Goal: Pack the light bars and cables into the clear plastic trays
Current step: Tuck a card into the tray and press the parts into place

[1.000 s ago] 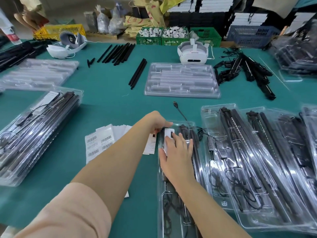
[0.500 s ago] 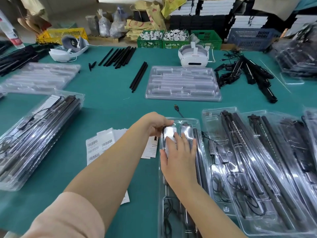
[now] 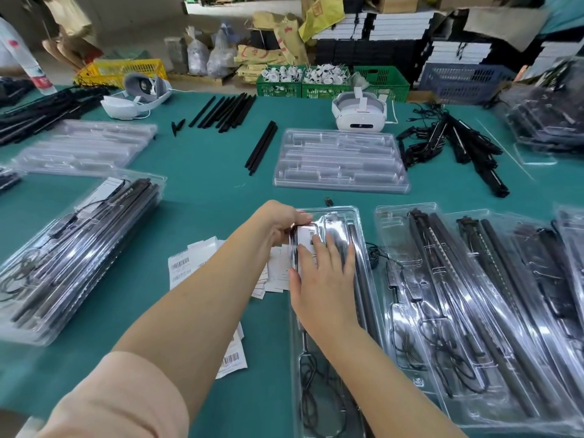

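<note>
Green felt-like table [image 3: 202,184], crates and boxes behind. Clear, ribbed plastic tray [image 3: 363,235] at centre, holding slim black light bars [image 3: 358,257] and a coiled thin cable [image 3: 311,393]. Right hand [image 3: 322,279]: fingers straight, spread flat, pressing the glossy tray cover. Left hand [image 3: 281,222]: fingers curled, pinching the tray's upper-left corner over a white label [image 3: 305,237]. Versus half a second ago, both hands sit much the same. Barcode slips [image 3: 181,268] lie to the left.

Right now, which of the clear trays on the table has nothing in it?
The empty tray in the middle, just in front of the white headset. Its slots are bare, while the trays nearer the hands hold black bars and cables. Another stack at far left also looks empty.
</note>
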{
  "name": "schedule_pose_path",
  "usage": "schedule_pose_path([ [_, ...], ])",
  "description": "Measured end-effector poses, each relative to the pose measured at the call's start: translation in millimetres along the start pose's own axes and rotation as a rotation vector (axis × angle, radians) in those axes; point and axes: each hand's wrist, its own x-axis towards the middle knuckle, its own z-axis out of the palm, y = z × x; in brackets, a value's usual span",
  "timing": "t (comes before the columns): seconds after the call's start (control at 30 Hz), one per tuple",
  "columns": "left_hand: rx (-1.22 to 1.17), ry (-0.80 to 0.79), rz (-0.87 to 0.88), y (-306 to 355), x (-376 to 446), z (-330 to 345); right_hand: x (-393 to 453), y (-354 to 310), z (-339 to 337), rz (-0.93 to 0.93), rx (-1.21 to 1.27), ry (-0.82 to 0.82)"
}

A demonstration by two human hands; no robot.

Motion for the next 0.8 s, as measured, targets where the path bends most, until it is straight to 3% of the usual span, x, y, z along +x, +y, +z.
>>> schedule_pose_path([
  [0.33, -0.014, 0.009, 0.040, 5.4, -11.6, -10.0, -0.7, -5.7, -12.9, -0.031, 0.008, -0.029],
  [0.47, -0.054, 0.008, 0.071, 10.7, -17.1, -24.2, 5.9, 15.2, -23.4, 0.128, 0.034, -0.064],
  [0.57, -0.117, 0.026, 0.131, 15.2, -20.3, -38.8, 15.6, 43.8, -39.1, 0.416, 0.445, -0.180],
  [0.63, -0.180, 0.026, 0.167, 17.5, -23.7, -45.4, 19.7, 57.9, -49.3, 0.580, 0.823, -0.384],
  [0.7, -0.221, 0.036, 0.209, 17.9, -26.1, -46.7, 19.1, 67.6, -50.2, 0.591, 1.097, -0.592],
  [0.8, -0.281, 0.042, 0.293, 14.3, -27.0, -42.8, 14.9, 67.2, -46.5, 0.560, 1.263, -0.545],
])
